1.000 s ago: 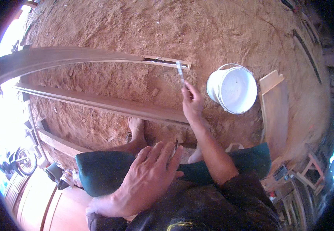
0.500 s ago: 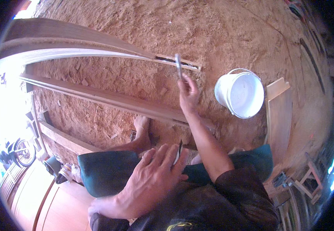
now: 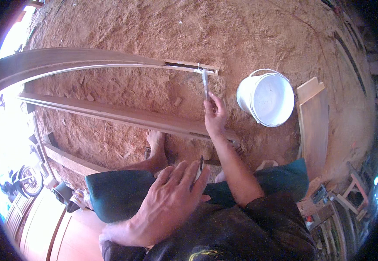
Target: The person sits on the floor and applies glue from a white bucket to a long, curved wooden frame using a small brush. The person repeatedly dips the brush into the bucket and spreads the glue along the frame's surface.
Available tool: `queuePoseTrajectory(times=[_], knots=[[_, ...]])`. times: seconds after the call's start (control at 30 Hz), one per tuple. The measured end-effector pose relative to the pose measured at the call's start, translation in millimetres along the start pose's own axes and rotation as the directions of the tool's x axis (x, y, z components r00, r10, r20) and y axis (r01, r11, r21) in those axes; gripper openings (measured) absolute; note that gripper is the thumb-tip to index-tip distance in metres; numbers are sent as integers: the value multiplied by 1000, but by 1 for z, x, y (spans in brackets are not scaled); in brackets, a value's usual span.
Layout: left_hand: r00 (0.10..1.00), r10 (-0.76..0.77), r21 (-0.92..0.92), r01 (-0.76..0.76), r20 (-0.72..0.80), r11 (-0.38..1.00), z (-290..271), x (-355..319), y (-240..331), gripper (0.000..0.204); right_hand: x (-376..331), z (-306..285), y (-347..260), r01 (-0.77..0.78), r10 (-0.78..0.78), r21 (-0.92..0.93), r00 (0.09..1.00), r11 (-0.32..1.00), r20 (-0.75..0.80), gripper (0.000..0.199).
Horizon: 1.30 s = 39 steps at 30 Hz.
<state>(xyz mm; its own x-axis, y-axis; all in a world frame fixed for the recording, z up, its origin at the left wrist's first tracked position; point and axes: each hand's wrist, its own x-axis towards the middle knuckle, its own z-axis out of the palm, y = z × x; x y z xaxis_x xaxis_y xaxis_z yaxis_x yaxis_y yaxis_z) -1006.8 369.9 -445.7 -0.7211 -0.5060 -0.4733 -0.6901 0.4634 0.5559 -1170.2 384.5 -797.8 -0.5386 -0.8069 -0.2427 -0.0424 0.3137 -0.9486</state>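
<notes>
My right hand reaches forward, fingers closed round the lower end of a narrow, flat grey stick. The stick's far tip touches the slotted end of a long wooden board, where some white paste shows at the slot. Over my lap, my left hand has its back up and its fingers close together. A thin dark-tipped object pokes out between its thumb and forefinger; the rest is hidden by the hand.
A second long wooden beam runs below the board, near my bare foot. On the right stand a white bucket and a flat wooden panel. Shavings cover the ground. A motorbike wheel shows at far left.
The stick's tip has come onto the board's slot, and white paste now shows there. My view has shifted slightly. My left hand stays over my lap.
</notes>
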Motion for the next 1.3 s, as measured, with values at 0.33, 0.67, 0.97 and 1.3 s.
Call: queuePoseTrajectory(times=[0.33,0.67,0.97,1.3], knots=[[999,-31,-31,32,23,999,-4,-2,-3,65,3,88,-38,134,-76,-182,952,974,297,37],[998,46,-1,-46,34,999,-18,15,4,66,100,-163,-209,396,-253,-472,907,788,338,27],[989,-49,55,42,138,998,-5,40,9,67,118,-248,-172,378,134,-874,892,305,432,20],[978,-102,70,90,184,993,3,48,14,64,151,-200,-97,420,161,-853,861,310,483,17]])
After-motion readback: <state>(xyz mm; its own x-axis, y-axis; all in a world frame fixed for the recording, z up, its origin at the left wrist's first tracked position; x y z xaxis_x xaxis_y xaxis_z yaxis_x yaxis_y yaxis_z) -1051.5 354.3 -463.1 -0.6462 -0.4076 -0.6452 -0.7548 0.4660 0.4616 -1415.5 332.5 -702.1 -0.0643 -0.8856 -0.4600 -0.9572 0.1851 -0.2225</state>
